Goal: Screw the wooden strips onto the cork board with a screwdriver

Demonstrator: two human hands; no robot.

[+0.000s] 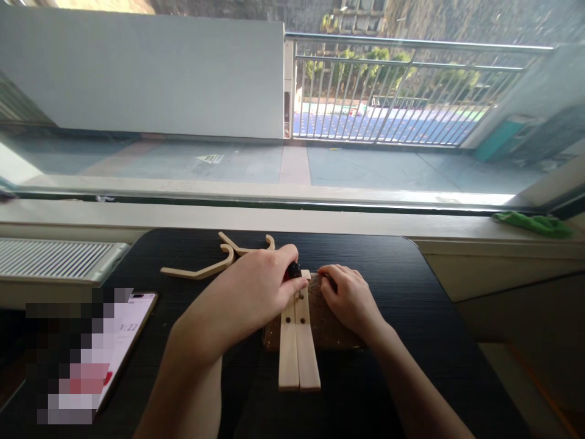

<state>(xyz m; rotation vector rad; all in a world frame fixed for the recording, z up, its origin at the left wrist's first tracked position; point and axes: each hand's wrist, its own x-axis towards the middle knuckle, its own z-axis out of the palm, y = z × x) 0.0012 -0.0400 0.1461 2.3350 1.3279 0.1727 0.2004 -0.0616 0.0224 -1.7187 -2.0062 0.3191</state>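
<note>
My left hand point(272, 280) is closed round a black, rounded tool point(294, 270), probably a handle; its lower end is hidden by my fingers. That hand is over the upper part of two pale wooden pieces point(298, 353), which lie side by side and have several dark holes. Under them is a brown board point(329, 326) with a worn, specked surface. At the board's upper right, my right hand point(350, 292) has its fingers curled in. Something dark shows beneath those fingers, too hidden to name.
Two hooked wooden pieces, one nearer point(196, 272) and one farther point(244, 249), lie on the black table point(411, 286) to the left. A phone point(130, 329) rests at the left edge. Beyond are a windowsill point(365, 224), a green cloth point(532, 224) and a radiator point(59, 256).
</note>
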